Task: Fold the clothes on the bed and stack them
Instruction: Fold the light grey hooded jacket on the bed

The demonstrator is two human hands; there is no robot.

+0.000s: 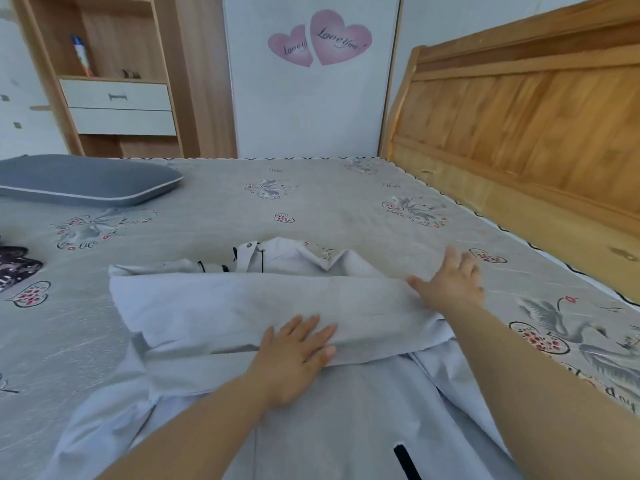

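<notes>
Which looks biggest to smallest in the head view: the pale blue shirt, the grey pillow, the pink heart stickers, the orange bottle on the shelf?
1. Pale blue shirt, though it is nearest the camera.
2. Grey pillow.
3. Pink heart stickers.
4. Orange bottle.

A grey pillow (86,180) lies at the far left, a wooden headboard (526,109) stands right, and heart stickers (320,38) mark the wall beside a shelf (114,64).

2 bare forearms reach forward. The left hand (294,362) lies flat, fingers straight and together. The right hand (452,282) lies flat farther ahead, fingers spread.
</notes>
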